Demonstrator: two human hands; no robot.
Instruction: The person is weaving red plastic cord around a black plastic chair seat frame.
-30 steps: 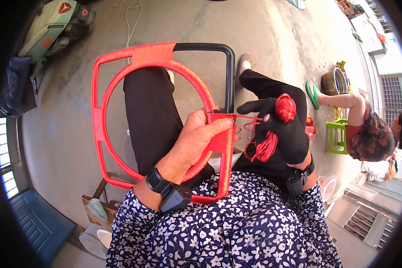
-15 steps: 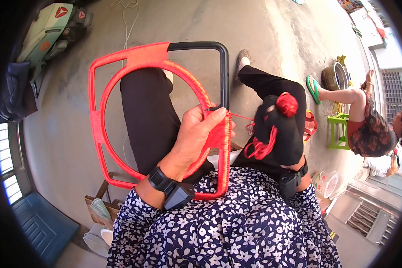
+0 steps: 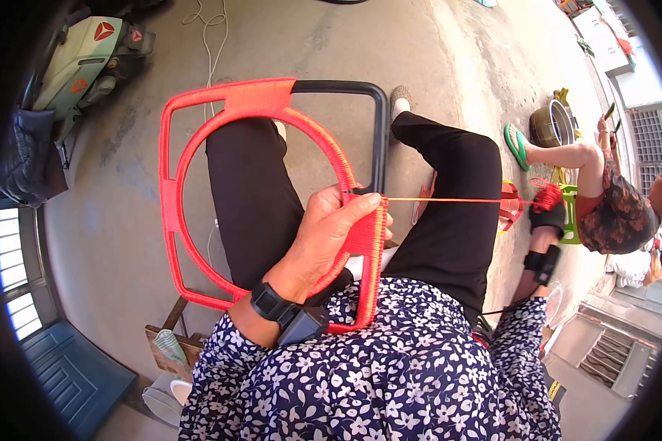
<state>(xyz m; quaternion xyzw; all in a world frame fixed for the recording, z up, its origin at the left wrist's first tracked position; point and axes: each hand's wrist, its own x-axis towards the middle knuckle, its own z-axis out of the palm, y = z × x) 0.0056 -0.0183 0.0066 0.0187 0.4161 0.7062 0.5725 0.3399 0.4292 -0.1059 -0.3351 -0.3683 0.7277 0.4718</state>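
So, a squarish frame [image 3: 257, 97] with a ring set inside it is held above the thighs, its near edge up against the flowered blouse [image 3: 390, 360]. Most of it is covered in tightly wound red cord, but one stretch of black bar [image 3: 379, 140] round the far right corner is left bare.

It's clamped by the left grip [image 3: 322, 234], which is bare: thumb on top, right where the winding meets the black bar, fingertips showing past the outer edge. From just beside that thumb, a strand of red cord [image 3: 449, 199] is stretched taut across the right thigh, straight out to the right. At the far end, the right grip [image 3: 549, 218], dark-gloved, looks closed on the cord bundle [image 3: 546, 195], though it's pretty blurred and the individual fingers can't be made out.

The bit that matters: the bar's long axis runs away from the body and the strand sits about square to it. The winding's end is touched by the left grip; the right one is well apart, with the frame off to its left.

Farther out, a green stool [image 3: 570, 214] and a metal pot [image 3: 552, 123] can be seen near a seated co-worker [image 3: 625, 213].
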